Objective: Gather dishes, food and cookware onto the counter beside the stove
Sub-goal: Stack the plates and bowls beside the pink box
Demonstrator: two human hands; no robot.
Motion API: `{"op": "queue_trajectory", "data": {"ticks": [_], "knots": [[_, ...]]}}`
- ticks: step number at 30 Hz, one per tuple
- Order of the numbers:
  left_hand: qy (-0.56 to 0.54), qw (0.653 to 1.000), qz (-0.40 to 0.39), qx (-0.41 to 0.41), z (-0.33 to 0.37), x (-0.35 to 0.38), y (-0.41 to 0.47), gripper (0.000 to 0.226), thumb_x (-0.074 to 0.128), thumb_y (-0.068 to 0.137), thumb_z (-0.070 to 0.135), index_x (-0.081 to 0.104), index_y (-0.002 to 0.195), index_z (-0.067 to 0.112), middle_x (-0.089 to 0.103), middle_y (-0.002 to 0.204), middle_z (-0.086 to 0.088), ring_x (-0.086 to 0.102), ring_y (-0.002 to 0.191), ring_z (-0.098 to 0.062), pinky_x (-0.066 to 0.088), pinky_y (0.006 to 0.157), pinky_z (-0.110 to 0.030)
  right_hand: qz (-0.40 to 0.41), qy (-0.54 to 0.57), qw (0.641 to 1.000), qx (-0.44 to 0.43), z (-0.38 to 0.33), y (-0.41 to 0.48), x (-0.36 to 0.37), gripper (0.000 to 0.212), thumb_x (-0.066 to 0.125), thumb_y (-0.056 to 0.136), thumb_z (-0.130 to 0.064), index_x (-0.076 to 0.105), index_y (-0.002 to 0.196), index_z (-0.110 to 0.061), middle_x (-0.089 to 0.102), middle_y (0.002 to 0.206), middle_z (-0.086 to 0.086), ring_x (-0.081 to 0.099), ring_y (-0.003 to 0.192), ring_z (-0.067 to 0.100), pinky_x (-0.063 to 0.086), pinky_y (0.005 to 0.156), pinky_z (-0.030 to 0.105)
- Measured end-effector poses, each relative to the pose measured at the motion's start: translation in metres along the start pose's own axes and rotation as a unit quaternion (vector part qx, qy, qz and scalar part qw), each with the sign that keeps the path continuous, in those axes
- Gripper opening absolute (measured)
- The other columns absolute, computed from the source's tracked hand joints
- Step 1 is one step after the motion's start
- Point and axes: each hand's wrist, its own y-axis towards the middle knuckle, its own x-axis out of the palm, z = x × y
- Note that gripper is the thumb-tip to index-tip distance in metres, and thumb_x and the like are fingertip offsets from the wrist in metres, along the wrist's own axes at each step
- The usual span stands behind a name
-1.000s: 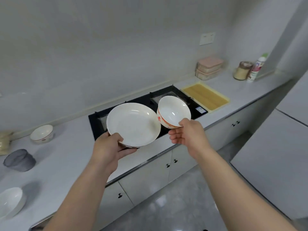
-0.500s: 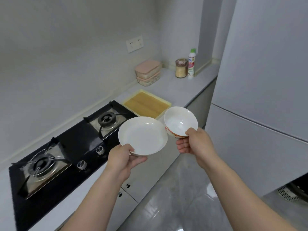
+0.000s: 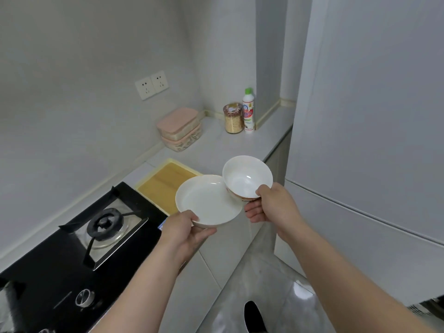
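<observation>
Here, the left hand (image 3: 182,230) grips the near rim of a shallow white plate (image 3: 206,200), and the right hand (image 3: 272,205) grips a white bowl (image 3: 247,179) (red pattern outside) by its near rim. Both dishes are held above the counter (image 3: 216,143) edge, right of the stove (image 3: 60,272), beside a yellow board (image 3: 161,186).

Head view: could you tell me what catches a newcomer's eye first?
Two white dishes held mid-air: a shallow plate in the left hand, a bowl in the right hand, overlapping the plate's rim. Left of them sits the black gas stove; behind, a yellow board.
</observation>
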Motion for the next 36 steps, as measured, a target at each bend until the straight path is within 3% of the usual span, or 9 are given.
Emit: {"op": "queue_trajectory", "data": {"ticks": [3, 7, 12, 15, 17, 21, 26, 36], "knots": [[0.007, 1.0, 0.01, -0.009, 0.025, 0.026, 0.047, 0.03, 0.042, 0.09, -0.012, 0.045, 0.119, -0.004, 0.059, 0.099, -0.017, 0.067, 0.085, -0.041, 0.061, 0.067, -0.05, 0.007, -0.023, 1.0, -0.005, -0.025, 0.05, 0.009, 0.032, 0.033, 0.093, -0.006, 0.055, 0.112, 0.005, 0.061, 0.065, 0.019, 0.055, 0.049, 0.027, 0.05, 0.046, 0.03], [0.004, 1.0, 0.014, -0.022, 0.057, 0.055, 0.104, 0.031, 0.042, 0.09, -0.013, 0.044, 0.119, -0.003, 0.058, 0.099, -0.017, 0.065, 0.088, -0.043, 0.061, 0.065, -0.051, 0.008, -0.013, 1.0, 0.009, -0.053, 0.108, 0.014, 0.024, 0.033, 0.091, -0.005, 0.051, 0.105, -0.007, 0.058, 0.055, 0.013, 0.051, 0.045, 0.024, 0.048, 0.045, 0.031], [-0.012, 0.999, 0.02, -0.048, 0.08, 0.083, 0.158, 0.031, 0.04, 0.09, -0.016, 0.038, 0.118, -0.003, 0.053, 0.101, -0.017, 0.061, 0.092, -0.046, 0.058, 0.07, -0.059, 0.028, -0.034, 0.999, 0.009, -0.073, 0.164, 0.018, 0.025, 0.037, 0.093, -0.007, 0.05, 0.115, -0.008, 0.069, 0.069, 0.019, 0.062, 0.053, 0.027, 0.058, 0.054, 0.037], [-0.005, 0.997, 0.028, -0.065, 0.087, 0.095, 0.19, 0.027, 0.042, 0.091, -0.014, 0.041, 0.115, -0.003, 0.053, 0.102, -0.017, 0.062, 0.089, -0.045, 0.059, 0.064, -0.058, 0.029, -0.028, 0.999, 0.02, -0.082, 0.2, 0.023, 0.027, 0.037, 0.093, -0.007, 0.049, 0.117, -0.006, 0.069, 0.071, 0.021, 0.062, 0.053, 0.027, 0.058, 0.052, 0.035], [-0.004, 0.997, 0.037, -0.074, 0.09, 0.104, 0.211, 0.021, 0.041, 0.092, -0.014, 0.044, 0.11, -0.002, 0.055, 0.1, -0.017, 0.063, 0.088, -0.044, 0.058, 0.069, -0.058, 0.029, -0.026, 0.999, 0.028, -0.086, 0.224, 0.026, 0.027, 0.038, 0.093, -0.007, 0.048, 0.118, -0.005, 0.068, 0.073, 0.023, 0.062, 0.053, 0.027, 0.057, 0.05, 0.033], [-0.007, 0.995, 0.043, -0.089, 0.099, 0.124, 0.261, 0.019, 0.04, 0.094, -0.014, 0.049, 0.106, -0.003, 0.059, 0.096, -0.016, 0.064, 0.083, -0.04, 0.059, 0.062, -0.053, 0.029, -0.026, 0.998, 0.042, -0.095, 0.277, 0.031, 0.017, 0.038, 0.093, -0.007, 0.047, 0.108, -0.007, 0.066, 0.072, 0.022, 0.06, 0.051, 0.028, 0.056, 0.05, 0.034], [-0.003, 0.993, 0.062, -0.103, 0.104, 0.142, 0.318, 0.032, 0.037, 0.09, -0.019, 0.048, 0.117, -0.006, 0.058, 0.111, -0.02, 0.063, 0.084, -0.042, 0.059, 0.048, -0.051, 0.031, -0.037, 0.997, 0.052, -0.097, 0.337, 0.035, 0.018, 0.038, 0.093, -0.008, 0.047, 0.108, -0.006, 0.066, 0.069, 0.02, 0.06, 0.049, 0.025, 0.055, 0.05, 0.034], [0.029, 0.988, 0.085, -0.129, 0.093, 0.164, 0.394, 0.04, 0.036, 0.089, -0.019, 0.044, 0.125, -0.004, 0.052, 0.118, -0.02, 0.061, 0.102, -0.049, 0.059, 0.052, -0.05, 0.063, -0.058, 0.992, 0.092, -0.08, 0.409, 0.033, 0.025, 0.037, 0.094, -0.009, 0.048, 0.115, -0.001, 0.066, 0.073, 0.022, 0.061, 0.049, 0.025, 0.055, 0.047, 0.032]]}}
